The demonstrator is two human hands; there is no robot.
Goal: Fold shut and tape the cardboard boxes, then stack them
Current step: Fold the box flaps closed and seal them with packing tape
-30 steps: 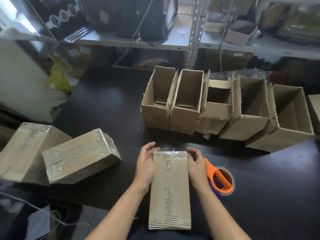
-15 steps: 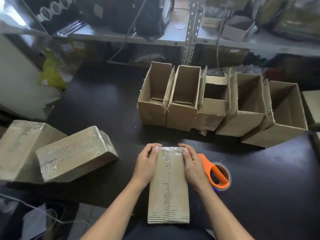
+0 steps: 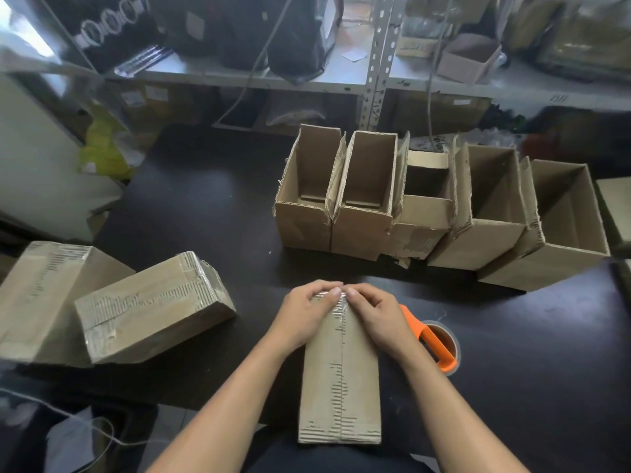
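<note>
A long, narrow box (image 3: pixel 340 377) of rough, scuffed cardboard lies flat on the black table (image 3: pixel 205 206), shiny tape over its far end. The left hand (image 3: pixel 305 315) and right hand (image 3: pixel 374 317) press there with fingers straight, fingertips nearly meeting at the seam, forearms angled inward.

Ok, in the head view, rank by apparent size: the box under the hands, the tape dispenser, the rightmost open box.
1. Rightmost open box, though farther away.
2. Box under the hands, nearer the camera, so unsure against the first.
3. Tape dispenser, clearly smallest.
</note>
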